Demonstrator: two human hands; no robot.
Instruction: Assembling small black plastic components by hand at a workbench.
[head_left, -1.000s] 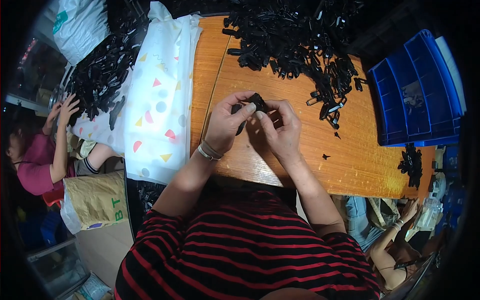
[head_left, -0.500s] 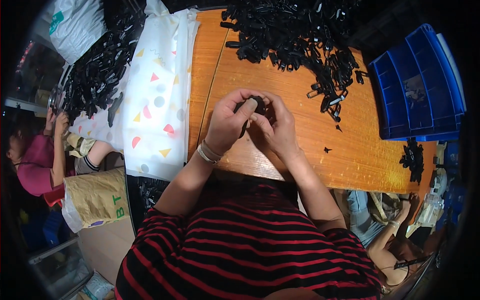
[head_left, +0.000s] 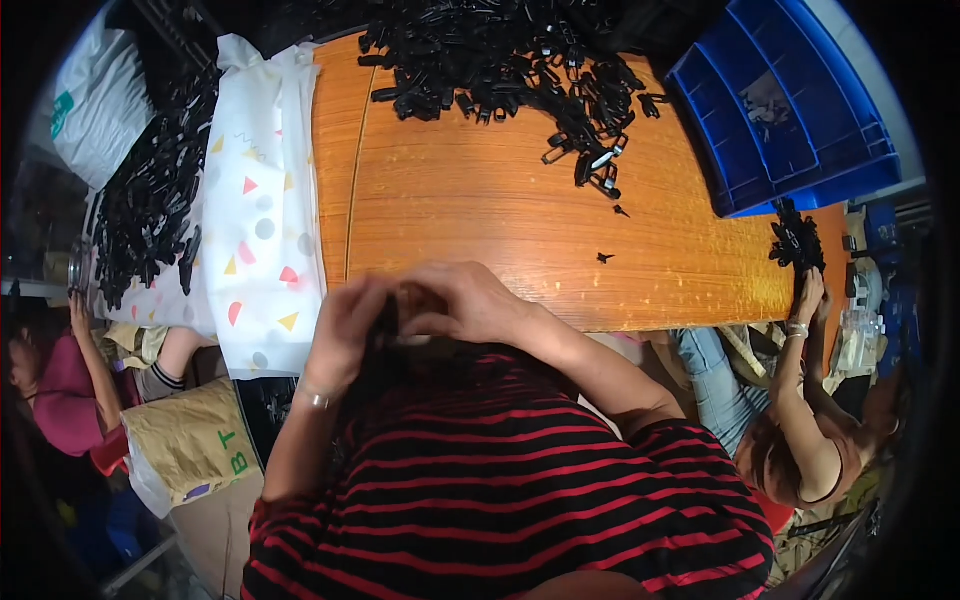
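Note:
Both hands are close together above the front edge of the wooden table, partly in front of my striped shirt. My left hand is curled and blurred by motion, with a small black plastic piece at its fingers. Facing it, my right hand has its fingers and thumb bent inward toward that piece. Whatever lies between the right fingertips is smeared and too dark to make out. A large heap of black plastic clips covers the far part of the table.
A patterned white cloth hangs along the left side, beside another black heap. A blue compartment bin stands at the far right. Co-workers sit at left and right; the right one's hand touches a small black pile. Two tiny black bits lie mid-table.
Both my hands have come nearer to my body and shifted left, from over the table to its front edge. The view has turned, and the co-worker at right now reaches to the small pile.

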